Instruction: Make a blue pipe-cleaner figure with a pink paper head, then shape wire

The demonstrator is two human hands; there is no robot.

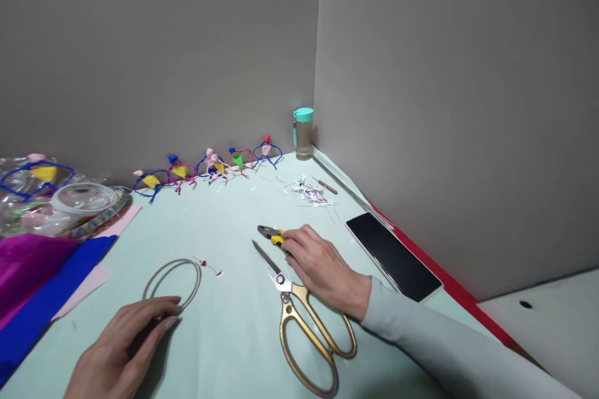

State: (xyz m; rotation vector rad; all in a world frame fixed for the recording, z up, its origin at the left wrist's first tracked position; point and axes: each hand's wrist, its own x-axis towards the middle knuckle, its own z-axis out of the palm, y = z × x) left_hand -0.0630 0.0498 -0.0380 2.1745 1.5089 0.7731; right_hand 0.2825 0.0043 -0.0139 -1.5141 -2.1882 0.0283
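Note:
Between the thumb and fingers of my left hand, at the lower left, is a ring of coiled wire. A short thin wire with a small red piece lies at the ring's far right edge. My right hand is closed round the yellow handles of the pliers, whose dark jaws point to the left. Just in front of that hand, large scissors with gold handles lie on the table, blades pointing away and their tips close to the pliers.
Along the back wall stand several small wire figures and a bottle. Wire bits and a small tool lie before it. A phone is at right; plastic bags and coloured sheets at left.

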